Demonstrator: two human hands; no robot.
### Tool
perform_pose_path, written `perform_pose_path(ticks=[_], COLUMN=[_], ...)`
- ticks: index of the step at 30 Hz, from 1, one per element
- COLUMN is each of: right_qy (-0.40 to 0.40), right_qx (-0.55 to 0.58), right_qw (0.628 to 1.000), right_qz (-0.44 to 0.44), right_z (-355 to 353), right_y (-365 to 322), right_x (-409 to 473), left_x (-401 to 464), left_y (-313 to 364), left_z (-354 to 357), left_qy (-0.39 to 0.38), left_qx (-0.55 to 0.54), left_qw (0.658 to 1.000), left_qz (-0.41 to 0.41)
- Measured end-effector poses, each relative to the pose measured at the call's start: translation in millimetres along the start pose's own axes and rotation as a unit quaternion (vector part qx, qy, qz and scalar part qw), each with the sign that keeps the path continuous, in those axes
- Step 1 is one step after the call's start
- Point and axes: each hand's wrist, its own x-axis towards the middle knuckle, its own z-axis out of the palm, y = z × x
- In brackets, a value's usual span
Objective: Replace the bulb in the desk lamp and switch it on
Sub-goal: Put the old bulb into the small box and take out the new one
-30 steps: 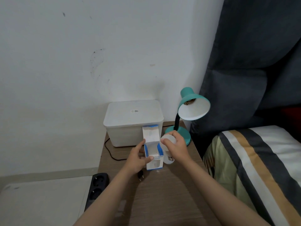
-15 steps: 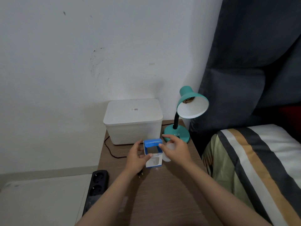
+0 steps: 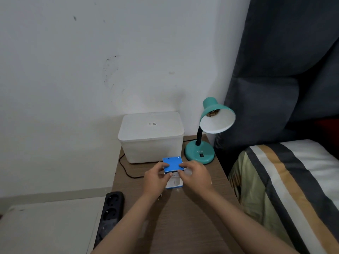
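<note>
While the flap of the small blue-and-white cardboard bulb box (image 3: 173,171) stood up a second ago, it's now folded down flat, blue top face toward you. Your left hand (image 3: 156,177) pinches the box's left side, thumb on the front face. Your right hand (image 3: 195,176) has fingers on the box's right top edge, and the white bulb (image 3: 188,171) is tucked in that palm; only a pale sliver shows between the fingers, so I can't tell how firmly it's held. Half a second ago the bulb showed more, just right of the box.

The teal gooseneck desk lamp (image 3: 209,131) hasn't moved: round base at the back right corner of the brown wood-grain table (image 3: 183,226), shade tilted toward you, socket bare inside. A black rocker switch (image 3: 201,155) sits on the front of the base.

Clearances:
- The box sits just in front of the lidded white plastic bin (image 3: 151,136), near it but apart.
- Lamp base is near the table's right edge; the striped bedding (image 3: 284,180) starts just past that edge.
- A black power cord (image 3: 126,170) runs off the left edge beside the bin.
- The black power strip (image 3: 110,215) lies against the table's left edge, lower down.
- Something small shows under your left wrist; too hidden to identify.
- Open tabletop runs from the box toward you, between your forearms.
</note>
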Motion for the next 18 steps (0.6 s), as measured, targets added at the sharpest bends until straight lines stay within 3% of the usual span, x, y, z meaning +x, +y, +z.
perform_pose_path(ticks=[14, 18], right_qy=[-0.042, -0.137], right_qx=[0.006, 0.083], right_qw=[0.999, 0.987], right_qz=[0.032, 0.018], right_z=[-3.2, -21.7], right_y=[-3.3, -5.9], right_x=[-3.8, -4.6], left_x=[-0.7, -1.3], left_y=[1.1, 3.5], left_z=[0.7, -0.2], left_qy=[0.002, -0.009], left_qx=[0.014, 0.039], left_qw=[1.000, 0.999], left_qz=[0.003, 0.005])
